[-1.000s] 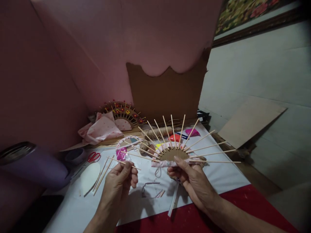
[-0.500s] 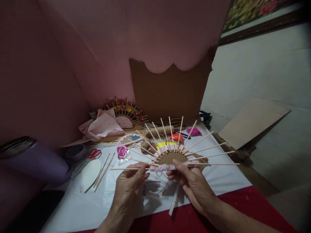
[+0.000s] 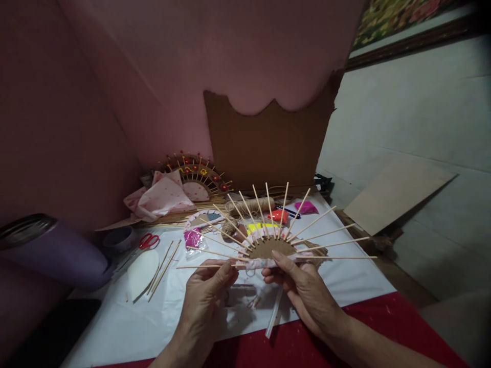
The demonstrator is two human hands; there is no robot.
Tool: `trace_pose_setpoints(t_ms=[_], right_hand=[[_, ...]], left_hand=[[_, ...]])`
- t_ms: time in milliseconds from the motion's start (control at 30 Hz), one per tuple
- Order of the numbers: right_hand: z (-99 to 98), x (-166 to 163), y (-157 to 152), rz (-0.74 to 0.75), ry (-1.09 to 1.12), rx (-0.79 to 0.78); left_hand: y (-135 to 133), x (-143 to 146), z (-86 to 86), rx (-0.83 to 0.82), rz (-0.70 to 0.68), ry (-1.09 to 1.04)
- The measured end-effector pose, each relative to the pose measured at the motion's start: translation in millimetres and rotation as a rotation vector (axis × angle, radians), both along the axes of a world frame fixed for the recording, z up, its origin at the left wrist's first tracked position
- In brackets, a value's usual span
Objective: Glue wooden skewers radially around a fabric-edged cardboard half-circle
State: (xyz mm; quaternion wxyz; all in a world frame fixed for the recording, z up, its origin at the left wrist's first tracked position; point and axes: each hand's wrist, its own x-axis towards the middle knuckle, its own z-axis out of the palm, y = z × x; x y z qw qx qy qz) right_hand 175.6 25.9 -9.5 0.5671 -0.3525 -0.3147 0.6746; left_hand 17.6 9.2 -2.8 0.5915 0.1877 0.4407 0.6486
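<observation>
I hold a half-round cardboard piece edged with pink cloth, with several wooden skewers fanning out from it. My right hand grips its lower edge, thumb laid on the cardboard. My left hand pinches a wooden skewer that lies level at the fan's left end, its inner tip at the cloth edge. A white strip hangs below my right hand.
White paper covers a red table. On it lie loose skewers, red scissors, a white oval cutout, twine and small coloured packets. A finished decorated fan, pink cloth and a cardboard sheet stand behind. A purple roll lies left.
My left hand brought its skewer from the left up to the fan's left end and turned it level against the cloth edge. The right hand kept its hold.
</observation>
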Motion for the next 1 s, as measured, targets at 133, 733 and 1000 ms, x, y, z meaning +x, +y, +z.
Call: trace_pose_setpoints(t_ms=[133,733,1000], right_hand=[[2.4,0.1,-0.7,0.003,-0.003,-0.015],[5.3,0.7,-2.4,0.022,-0.009,-0.018],[3.2,0.1,-1.8,0.039,-0.004,-0.018]], left_hand=[[-0.1,-0.1,-1.9,0.001,-0.013,0.017],[-0.5,0.5,-4.6,0.03,-0.003,0.044],[0.4,1.4,-5.2,0.036,-0.008,0.047]])
